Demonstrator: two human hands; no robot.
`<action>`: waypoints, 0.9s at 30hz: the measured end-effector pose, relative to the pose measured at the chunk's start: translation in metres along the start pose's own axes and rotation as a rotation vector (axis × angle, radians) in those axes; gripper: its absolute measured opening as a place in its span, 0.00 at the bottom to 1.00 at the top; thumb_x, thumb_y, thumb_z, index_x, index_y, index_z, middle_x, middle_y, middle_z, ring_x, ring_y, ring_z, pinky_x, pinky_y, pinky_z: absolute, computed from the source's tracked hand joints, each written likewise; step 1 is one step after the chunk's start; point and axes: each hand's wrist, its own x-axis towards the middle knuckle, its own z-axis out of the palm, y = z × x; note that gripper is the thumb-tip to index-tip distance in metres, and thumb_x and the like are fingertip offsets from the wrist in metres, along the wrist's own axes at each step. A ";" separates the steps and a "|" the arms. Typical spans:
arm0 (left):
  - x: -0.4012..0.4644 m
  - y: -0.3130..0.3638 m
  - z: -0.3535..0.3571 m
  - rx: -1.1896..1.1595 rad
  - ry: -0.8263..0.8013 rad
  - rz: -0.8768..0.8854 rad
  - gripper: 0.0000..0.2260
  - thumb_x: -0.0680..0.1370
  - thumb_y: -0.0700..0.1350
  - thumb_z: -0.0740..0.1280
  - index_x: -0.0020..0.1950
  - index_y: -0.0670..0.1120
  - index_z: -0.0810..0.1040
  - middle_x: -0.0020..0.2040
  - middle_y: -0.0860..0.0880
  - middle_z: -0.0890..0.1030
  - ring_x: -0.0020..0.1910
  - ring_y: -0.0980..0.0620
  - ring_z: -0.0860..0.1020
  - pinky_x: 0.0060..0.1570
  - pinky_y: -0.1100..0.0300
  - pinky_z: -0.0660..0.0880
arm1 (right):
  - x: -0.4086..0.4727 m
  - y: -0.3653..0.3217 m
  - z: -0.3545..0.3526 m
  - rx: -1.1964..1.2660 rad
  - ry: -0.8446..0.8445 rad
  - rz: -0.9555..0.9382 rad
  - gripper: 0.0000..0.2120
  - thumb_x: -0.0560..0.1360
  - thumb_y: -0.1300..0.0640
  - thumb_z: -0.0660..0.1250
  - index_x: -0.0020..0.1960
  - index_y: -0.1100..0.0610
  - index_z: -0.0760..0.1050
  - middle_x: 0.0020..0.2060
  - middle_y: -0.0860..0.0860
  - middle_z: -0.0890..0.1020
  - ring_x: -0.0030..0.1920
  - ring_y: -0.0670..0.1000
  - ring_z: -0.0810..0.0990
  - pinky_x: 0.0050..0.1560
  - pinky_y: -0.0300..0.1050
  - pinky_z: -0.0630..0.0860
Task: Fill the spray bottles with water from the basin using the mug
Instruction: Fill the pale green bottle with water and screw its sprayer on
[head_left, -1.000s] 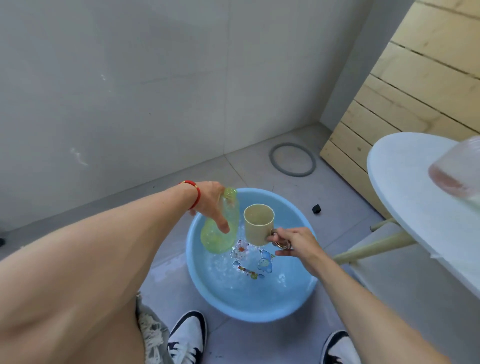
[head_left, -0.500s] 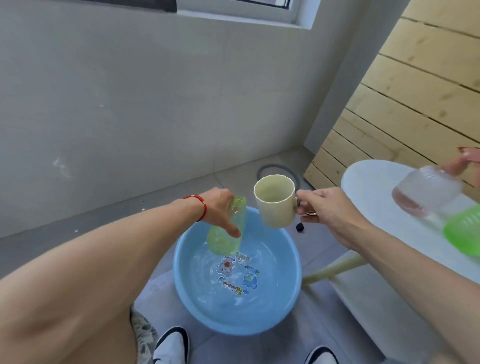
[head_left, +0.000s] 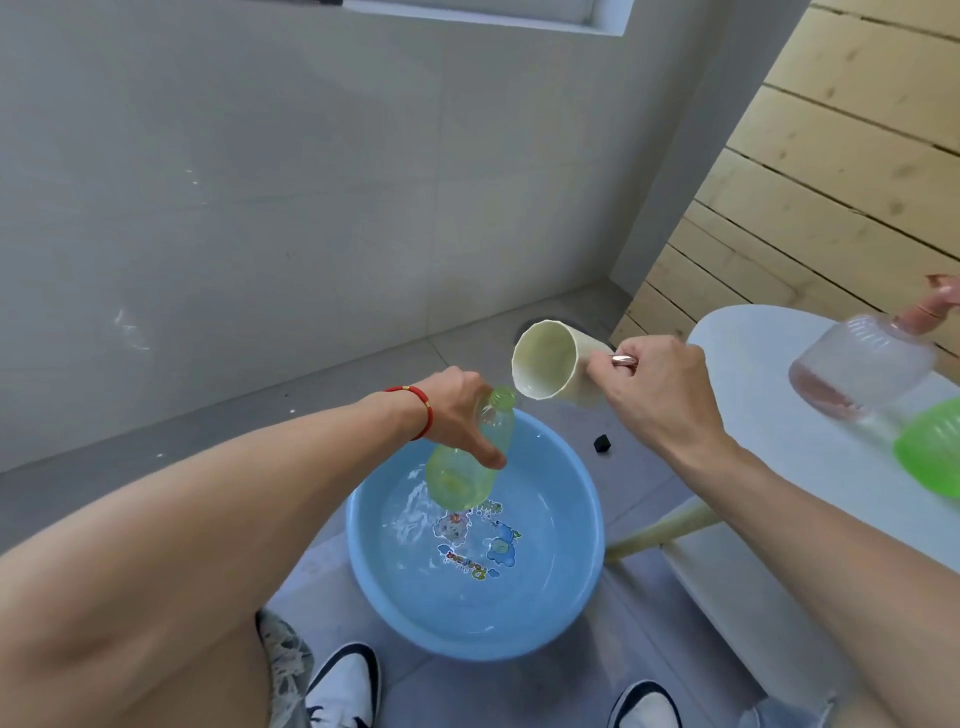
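Left hand: grasps the green bottle round its shoulder, thumb along the body, held tilted over the far rim of the basin; grip as half a second ago. Red cord bracelet on the wrist.
Green bottle: uncapped, neck pointing up and right, now just beneath the mug's lip; earlier the two stood apart.
Mug: cream, formerly upright, now tipped on its side with its mouth facing the bottle neck. No stream of water can be made out.
Right hand: clenched on the mug's handle, ring showing.
Basin: blue, on the floor, holding rippled water over a cartoon print.
Surface and room, left to right: grey tiled wall, window sill at top, grey floor tiles, small black object beside the basin, two white shoes at the bottom edge, wooden plank panel, white round table bearing a clear bottle with pink sprayer and a green bottle base, both blurred.
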 end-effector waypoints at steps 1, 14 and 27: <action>0.000 0.000 0.000 0.001 -0.002 -0.003 0.26 0.63 0.66 0.81 0.42 0.50 0.74 0.39 0.50 0.78 0.38 0.49 0.77 0.33 0.58 0.71 | 0.000 0.001 0.001 -0.009 0.006 -0.017 0.23 0.75 0.54 0.66 0.28 0.54 0.57 0.25 0.52 0.58 0.28 0.52 0.56 0.29 0.50 0.57; 0.001 0.001 0.002 -0.011 -0.032 -0.013 0.28 0.63 0.64 0.82 0.49 0.47 0.78 0.43 0.49 0.81 0.41 0.47 0.79 0.37 0.57 0.74 | 0.001 0.003 0.005 -0.079 0.071 -0.171 0.25 0.74 0.56 0.68 0.28 0.53 0.54 0.22 0.49 0.57 0.29 0.56 0.59 0.31 0.49 0.59; 0.003 0.001 0.004 0.002 -0.050 -0.010 0.27 0.62 0.63 0.83 0.46 0.46 0.78 0.42 0.48 0.81 0.39 0.48 0.79 0.39 0.54 0.78 | 0.002 0.008 0.011 -0.147 0.153 -0.364 0.28 0.74 0.59 0.72 0.29 0.51 0.54 0.25 0.45 0.59 0.32 0.55 0.65 0.35 0.45 0.59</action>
